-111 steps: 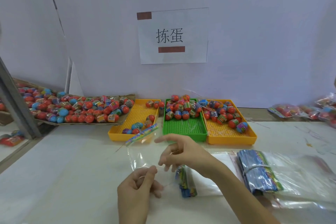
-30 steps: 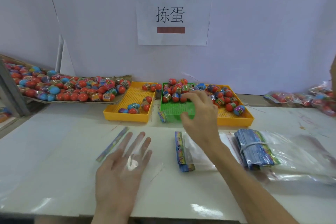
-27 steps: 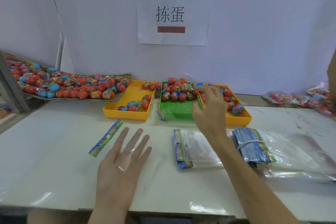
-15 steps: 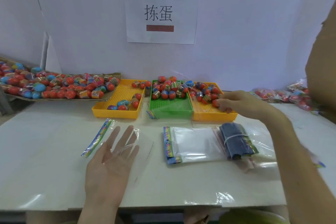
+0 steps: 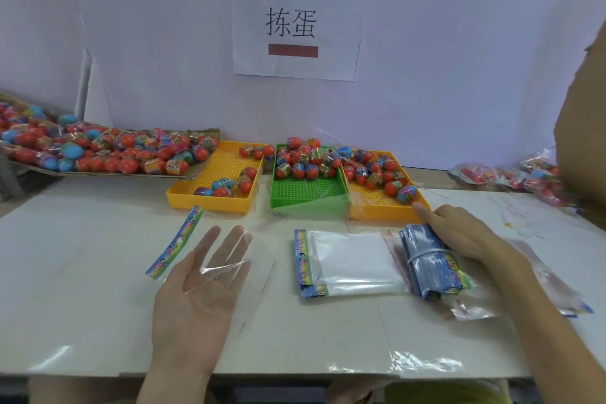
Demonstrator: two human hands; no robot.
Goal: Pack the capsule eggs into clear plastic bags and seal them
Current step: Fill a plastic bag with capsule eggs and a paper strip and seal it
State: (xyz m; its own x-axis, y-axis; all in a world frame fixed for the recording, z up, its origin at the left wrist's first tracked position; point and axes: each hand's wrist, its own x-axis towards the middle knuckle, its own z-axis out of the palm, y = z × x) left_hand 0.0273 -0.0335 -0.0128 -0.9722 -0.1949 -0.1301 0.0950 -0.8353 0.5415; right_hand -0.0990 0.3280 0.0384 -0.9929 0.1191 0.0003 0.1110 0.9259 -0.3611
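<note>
My left hand (image 5: 196,298) lies flat and palm up on the table, fingers straight, with the film of a clear plastic bag (image 5: 259,259) over the palm. The bag's colourful header strip (image 5: 177,243) lies to the hand's left. My right hand (image 5: 459,229) rests on a rubber-banded bundle of blue bags (image 5: 429,269), with no egg visible in it. Red and blue capsule eggs (image 5: 301,161) fill the back of the green tray (image 5: 308,197). More eggs lie in the left yellow tray (image 5: 213,180) and the right yellow tray (image 5: 373,203).
A stack of flat clear bags (image 5: 347,262) lies between my hands. A cardboard tray heaped with eggs (image 5: 98,151) sits at the far left. Filled bags (image 5: 511,177) lie at the far right beside a cardboard sheet (image 5: 583,128). A white wall closes the back.
My right hand has drawn back from the right yellow tray and now rests on the blue bundle. My left hand has stayed flat, palm up, with the clear bag over it.
</note>
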